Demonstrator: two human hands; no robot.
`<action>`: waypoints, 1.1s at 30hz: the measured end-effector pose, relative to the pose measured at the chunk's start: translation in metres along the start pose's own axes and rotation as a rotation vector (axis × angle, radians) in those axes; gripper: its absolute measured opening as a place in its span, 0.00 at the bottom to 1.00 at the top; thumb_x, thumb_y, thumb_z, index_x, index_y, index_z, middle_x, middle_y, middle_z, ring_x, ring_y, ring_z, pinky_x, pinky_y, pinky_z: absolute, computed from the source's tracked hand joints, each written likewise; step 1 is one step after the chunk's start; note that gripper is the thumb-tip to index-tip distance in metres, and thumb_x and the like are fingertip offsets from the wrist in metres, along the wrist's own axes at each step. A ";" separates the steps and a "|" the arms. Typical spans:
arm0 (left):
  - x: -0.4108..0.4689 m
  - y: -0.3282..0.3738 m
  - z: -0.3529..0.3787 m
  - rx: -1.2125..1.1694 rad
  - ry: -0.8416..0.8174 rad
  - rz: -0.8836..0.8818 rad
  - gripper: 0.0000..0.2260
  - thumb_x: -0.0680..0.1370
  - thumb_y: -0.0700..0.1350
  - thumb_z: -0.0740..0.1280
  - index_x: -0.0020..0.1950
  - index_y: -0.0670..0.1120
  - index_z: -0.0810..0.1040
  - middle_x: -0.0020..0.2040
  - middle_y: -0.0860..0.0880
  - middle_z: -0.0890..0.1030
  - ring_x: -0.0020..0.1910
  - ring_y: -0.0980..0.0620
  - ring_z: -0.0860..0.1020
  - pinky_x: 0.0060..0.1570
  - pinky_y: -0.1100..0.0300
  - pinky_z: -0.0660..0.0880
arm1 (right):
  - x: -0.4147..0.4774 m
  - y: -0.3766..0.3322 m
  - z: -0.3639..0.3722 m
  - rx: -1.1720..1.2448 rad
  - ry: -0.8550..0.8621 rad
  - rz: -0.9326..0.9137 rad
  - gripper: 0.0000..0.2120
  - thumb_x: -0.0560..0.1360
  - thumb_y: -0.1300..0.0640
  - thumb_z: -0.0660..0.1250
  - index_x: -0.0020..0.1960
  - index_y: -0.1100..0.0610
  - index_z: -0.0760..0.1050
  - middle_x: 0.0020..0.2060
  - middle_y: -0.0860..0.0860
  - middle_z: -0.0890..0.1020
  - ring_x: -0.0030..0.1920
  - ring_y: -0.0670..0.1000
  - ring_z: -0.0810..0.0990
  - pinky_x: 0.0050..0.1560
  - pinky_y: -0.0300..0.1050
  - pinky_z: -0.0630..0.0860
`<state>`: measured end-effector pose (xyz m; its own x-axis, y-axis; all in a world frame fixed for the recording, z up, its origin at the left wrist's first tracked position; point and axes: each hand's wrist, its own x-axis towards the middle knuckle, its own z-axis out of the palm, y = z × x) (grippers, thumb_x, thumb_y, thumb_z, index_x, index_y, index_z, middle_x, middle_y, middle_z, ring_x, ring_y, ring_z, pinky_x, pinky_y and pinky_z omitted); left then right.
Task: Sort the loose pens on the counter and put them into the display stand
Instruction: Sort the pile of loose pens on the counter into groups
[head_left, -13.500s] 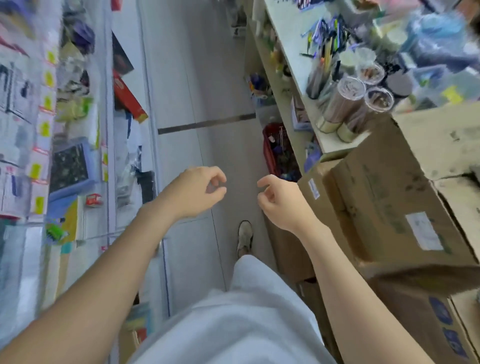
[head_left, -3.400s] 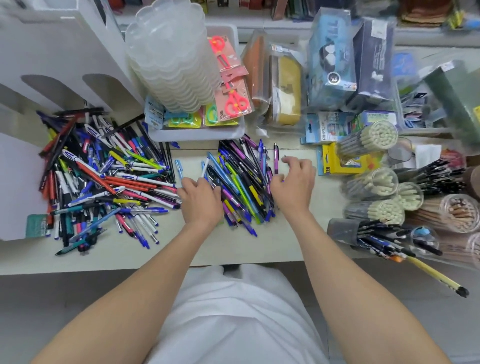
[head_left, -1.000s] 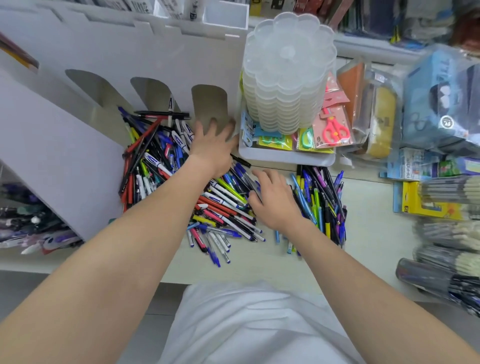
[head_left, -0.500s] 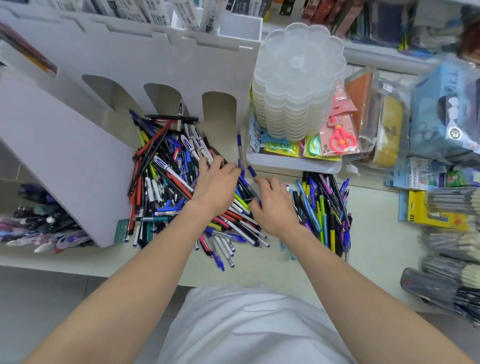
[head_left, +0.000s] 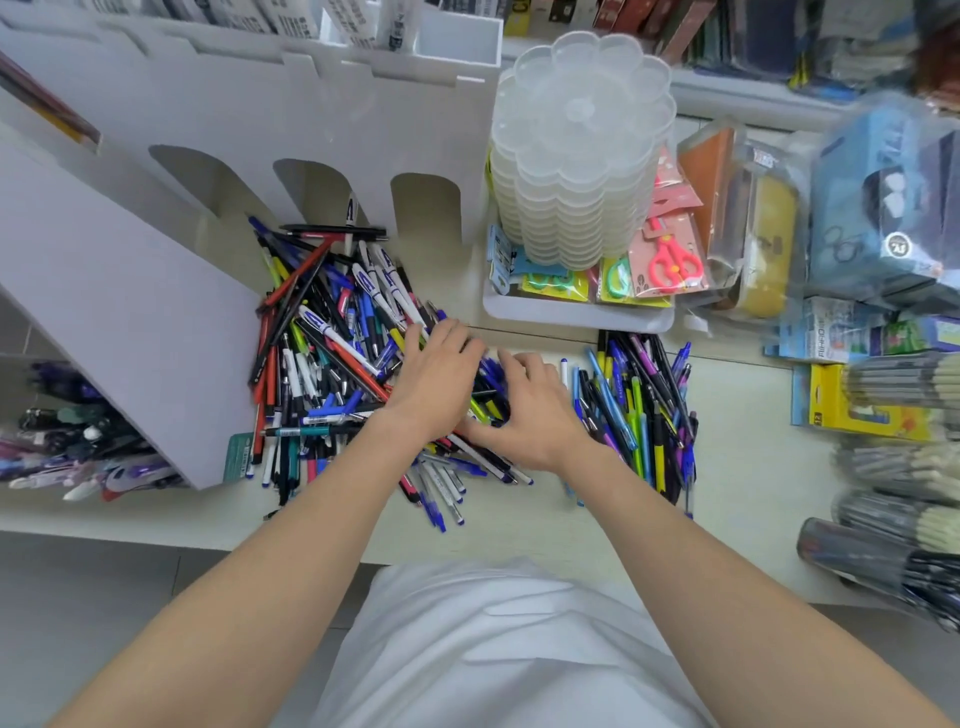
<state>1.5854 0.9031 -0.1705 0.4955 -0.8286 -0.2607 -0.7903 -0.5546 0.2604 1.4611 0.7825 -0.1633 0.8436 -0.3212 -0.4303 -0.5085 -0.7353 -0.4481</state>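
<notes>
Left hand (head_left: 436, 382) back from far arch, now fingers flat and relaxed on loose pens (head_left: 322, 364), close beside right hand (head_left: 535, 410). Right fingers curl over blue pens, grasp unclear. Slim glossy plastic barrels; white board display stand (head_left: 311, 130) far left.

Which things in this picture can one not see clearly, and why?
All in the head view:
- Whether the left hand or right hand pinches a pen: their own backs hide the fingertips on the pen pile.
- The display stand: upper compartments cut off by the top edge.
- The tubes at right: contents blurred.
</notes>
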 end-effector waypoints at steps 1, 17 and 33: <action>-0.006 0.003 0.000 -0.099 0.004 0.011 0.23 0.79 0.36 0.65 0.73 0.50 0.76 0.73 0.49 0.76 0.80 0.46 0.63 0.79 0.39 0.52 | -0.001 -0.001 0.002 -0.033 -0.019 -0.011 0.55 0.67 0.22 0.67 0.81 0.55 0.59 0.70 0.53 0.68 0.67 0.56 0.68 0.68 0.55 0.72; -0.059 0.046 0.027 -0.294 0.151 -0.776 0.32 0.80 0.42 0.63 0.83 0.43 0.58 0.83 0.31 0.51 0.77 0.26 0.54 0.72 0.31 0.66 | -0.010 -0.024 0.037 -0.203 0.026 -0.040 0.47 0.78 0.40 0.66 0.85 0.59 0.45 0.75 0.59 0.63 0.69 0.61 0.67 0.67 0.56 0.69; -0.064 0.036 0.010 -0.407 0.255 -0.359 0.25 0.78 0.26 0.65 0.72 0.46 0.78 0.71 0.45 0.73 0.63 0.43 0.77 0.59 0.49 0.79 | -0.041 0.014 0.022 -0.074 0.117 0.147 0.19 0.84 0.52 0.67 0.70 0.60 0.70 0.62 0.58 0.73 0.63 0.59 0.71 0.64 0.51 0.71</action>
<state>1.5220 0.9369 -0.1541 0.8165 -0.5486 -0.1797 -0.3813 -0.7462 0.5456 1.4160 0.7983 -0.1691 0.7780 -0.4920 -0.3907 -0.6168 -0.7163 -0.3263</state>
